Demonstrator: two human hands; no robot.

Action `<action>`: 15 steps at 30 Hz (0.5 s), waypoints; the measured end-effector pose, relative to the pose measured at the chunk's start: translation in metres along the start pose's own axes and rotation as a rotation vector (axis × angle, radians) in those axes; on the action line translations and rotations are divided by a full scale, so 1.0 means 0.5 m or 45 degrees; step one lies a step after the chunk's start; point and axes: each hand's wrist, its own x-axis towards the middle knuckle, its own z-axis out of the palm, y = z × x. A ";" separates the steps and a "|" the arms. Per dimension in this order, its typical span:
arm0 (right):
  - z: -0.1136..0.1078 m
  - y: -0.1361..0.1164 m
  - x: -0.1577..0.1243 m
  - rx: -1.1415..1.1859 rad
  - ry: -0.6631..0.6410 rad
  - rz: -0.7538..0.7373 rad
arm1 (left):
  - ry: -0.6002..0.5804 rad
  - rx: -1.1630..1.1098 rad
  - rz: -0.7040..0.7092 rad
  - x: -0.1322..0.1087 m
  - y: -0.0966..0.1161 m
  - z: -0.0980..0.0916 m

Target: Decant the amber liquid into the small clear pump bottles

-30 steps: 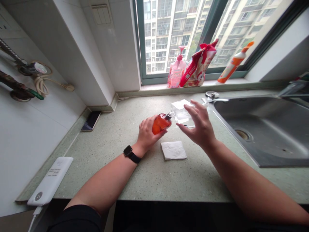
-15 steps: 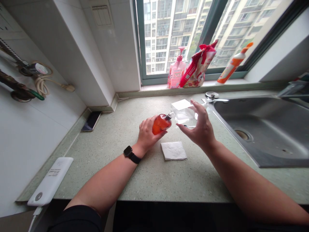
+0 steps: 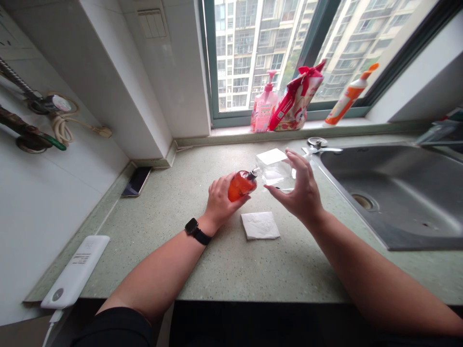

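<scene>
My left hand is wrapped around a bottle of orange-red liquid, tilted toward the right. A clear bottle with a white label lies sideways between the thumb and fingers of my right hand. Its neck meets the dark-threaded neck of the orange-red bottle; whether liquid passes between them I cannot tell. Below the bottles, a folded white tissue lies flat on the speckled counter. Something thin and pale with a dark end is partly hidden behind my right thumb.
The steel sink is at right, with a drain strainer by its corner. A phone and white power bank lie left. On the windowsill stand a pink pump bottle, a red bag and an orange-white bottle.
</scene>
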 end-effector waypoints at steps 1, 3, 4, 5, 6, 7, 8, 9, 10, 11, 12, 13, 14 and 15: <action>0.000 -0.001 0.000 0.004 0.001 0.001 | -0.002 0.003 -0.001 0.000 0.000 0.000; -0.001 -0.002 0.000 0.011 0.001 0.007 | -0.002 0.008 0.000 0.000 0.000 0.000; -0.002 -0.003 0.000 0.009 0.000 0.014 | 0.000 0.011 0.004 0.000 0.000 0.000; -0.002 -0.004 0.000 0.002 -0.003 0.024 | 0.003 0.015 0.008 0.000 0.000 0.000; -0.002 -0.004 -0.001 -0.008 -0.005 0.033 | 0.007 0.018 0.012 0.000 0.000 0.000; -0.002 -0.005 -0.001 -0.019 -0.008 0.042 | 0.010 0.019 0.015 0.000 0.001 0.000; -0.001 -0.005 -0.001 -0.027 -0.010 0.048 | 0.010 0.017 0.015 0.000 0.001 -0.001; -0.001 -0.005 -0.002 -0.029 -0.011 0.052 | 0.008 0.013 0.012 0.000 0.001 -0.001; -0.001 -0.005 -0.002 -0.027 -0.011 0.054 | 0.006 0.008 0.007 0.000 0.001 -0.001; 0.000 -0.005 -0.003 -0.021 -0.011 0.055 | 0.005 0.003 0.003 0.000 0.001 -0.001; 0.001 -0.005 -0.003 -0.015 -0.010 0.056 | 0.005 0.001 0.001 0.000 0.001 -0.001; 0.001 -0.005 -0.004 -0.010 -0.009 0.056 | 0.005 0.004 0.002 0.000 0.001 -0.001; 0.002 -0.004 -0.005 -0.006 -0.008 0.056 | 0.007 0.011 0.004 0.000 0.001 -0.001; 0.003 -0.004 -0.005 -0.005 -0.007 0.058 | 0.008 0.020 0.007 0.000 0.001 0.000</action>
